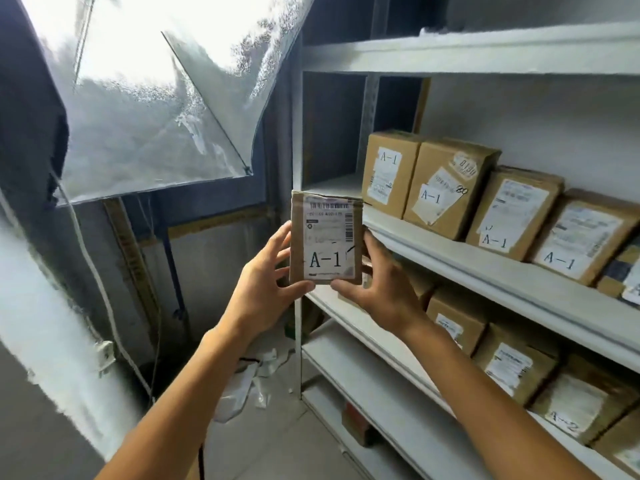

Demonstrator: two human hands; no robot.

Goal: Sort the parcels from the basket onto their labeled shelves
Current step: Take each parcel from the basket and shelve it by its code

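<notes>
cardboard parcel [326, 237] marked "a-1", both hands [263, 289] holding.

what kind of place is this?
Likely a parcel sorting or storage room: white metal shelving holds rows of cardboard boxes marked A-1, and both hands hold another A-1 parcel.

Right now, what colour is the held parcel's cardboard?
Brown, on the held parcel, shown best in the head view.

- The A-1 shelf [467, 268] lies bare at its left end, between the corner upright [297, 133] and the first standing box [389, 173].
- A row of A-1 boxes [498, 206] fills the shelf rightward.
- The shelf above [485, 51] caps the opening.
- The held parcel [327, 237] sits in front of the upright, beside the bare end.
</notes>
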